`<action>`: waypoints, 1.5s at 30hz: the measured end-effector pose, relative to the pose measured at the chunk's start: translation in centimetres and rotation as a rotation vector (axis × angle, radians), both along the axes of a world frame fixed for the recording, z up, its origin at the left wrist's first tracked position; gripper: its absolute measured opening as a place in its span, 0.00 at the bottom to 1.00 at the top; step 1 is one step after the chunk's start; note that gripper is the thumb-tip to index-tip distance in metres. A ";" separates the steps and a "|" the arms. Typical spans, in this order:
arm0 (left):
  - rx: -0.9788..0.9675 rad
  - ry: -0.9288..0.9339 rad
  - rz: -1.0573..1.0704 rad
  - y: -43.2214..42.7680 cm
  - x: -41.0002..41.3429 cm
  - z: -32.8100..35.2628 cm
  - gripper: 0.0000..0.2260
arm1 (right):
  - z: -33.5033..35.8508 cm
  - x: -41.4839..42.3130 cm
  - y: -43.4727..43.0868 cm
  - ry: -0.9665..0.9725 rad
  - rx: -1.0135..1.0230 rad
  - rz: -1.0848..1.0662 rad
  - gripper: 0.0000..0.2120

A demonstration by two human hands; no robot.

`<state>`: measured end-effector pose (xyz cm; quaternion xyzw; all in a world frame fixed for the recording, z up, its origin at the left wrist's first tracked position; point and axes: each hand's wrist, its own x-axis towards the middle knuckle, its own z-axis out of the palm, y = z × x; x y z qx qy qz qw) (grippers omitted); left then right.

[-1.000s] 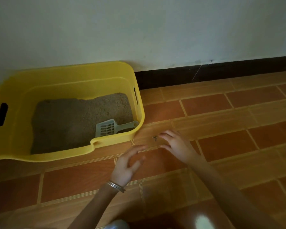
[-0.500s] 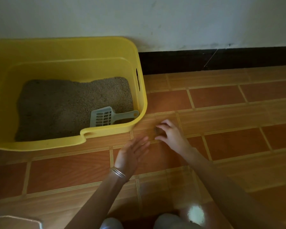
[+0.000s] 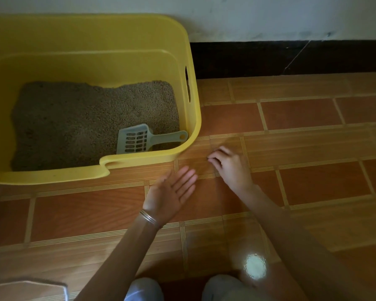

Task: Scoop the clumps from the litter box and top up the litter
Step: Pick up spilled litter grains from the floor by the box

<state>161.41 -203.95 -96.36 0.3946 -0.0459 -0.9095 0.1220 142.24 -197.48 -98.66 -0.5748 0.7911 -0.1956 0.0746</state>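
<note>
The left hand lies flat and released, palm up and fingers straight and together, low over the tiled floor just in front of the litter box, holding nothing. A pair of thin bangles circles its wrist. The right hand is just to the right of it, knuckles up and fingers curled down, with its fingertips at the floor close to the box's near right corner; whether they pinch anything there I cannot tell. The yellow box stands against the wall, its low notched front rim facing the person. Grey litter covers its bottom, and the pale scoop lies on the litter in the near right corner, its handle against the right wall. To the right of the box the floor runs open to the black skirting. A glare spot shines by the person's knees.
</note>
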 end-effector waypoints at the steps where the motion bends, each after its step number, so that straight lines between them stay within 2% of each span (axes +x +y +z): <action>1: 0.008 0.004 0.002 0.0 0.0 -0.1 0.18 | 0.0 0.2 0.0 0.048 0.024 -0.002 0.02; 7: 0.054 0.046 0.062 -0.1 0.0 -0.3 0.20 | 0.6 1.3 -0.8 0.301 0.167 0.003 0.07; 9: 0.047 0.048 0.063 -0.2 -0.1 -0.3 0.21 | 0.9 1.4 -1.1 0.319 0.215 0.008 0.08; 14: 0.043 0.054 0.077 -0.3 -0.7 -0.2 0.19 | 1.8 0.9 -1.8 0.186 0.359 0.039 0.08; 18: 0.050 0.042 0.066 -0.3 -1.5 -0.2 0.18 | 1.7 0.8 -1.7 0.115 0.324 0.007 0.07; 21: 0.048 0.004 0.015 -0.2 -1.9 -0.1 0.17 | 1.7 0.8 -1.1 0.025 0.231 0.003 0.04; 26: 0.060 -0.037 -0.010 0.0 -2.5 0.1 0.17 | 4.1 2.3 -0.2 -0.172 -0.083 -0.018 0.06; 29: 0.053 -0.056 -0.010 -0.1 -3.2 0.4 0.14 | 5.1 3.9 0.1 -0.287 -0.065 0.055 0.06; 32: 0.056 -0.053 -0.005 0.0 -3.7 0.8 0.14 | 5.1 4.4 0.1 -0.307 -0.007 0.141 0.04; 35: 0.079 -0.028 0.017 -0.2 -3.7 0.8 0.19 | 5.5 3.8 0.3 -0.306 0.007 0.173 0.04; 39: 0.117 0.025 0.028 -0.7 -3.1 0.5 0.17 | 5.8 1.8 1.1 -0.213 -0.105 0.053 0.07; 41: 0.117 0.048 0.029 -0.8 -2.6 0.5 0.16 | 5.1 0.4 1.4 -0.190 -0.076 -0.006 0.10; 45: 0.110 0.055 0.030 -0.8 -2.0 0.4 0.16 | 3.1 -1.7 1.4 -0.223 0.219 -0.020 0.24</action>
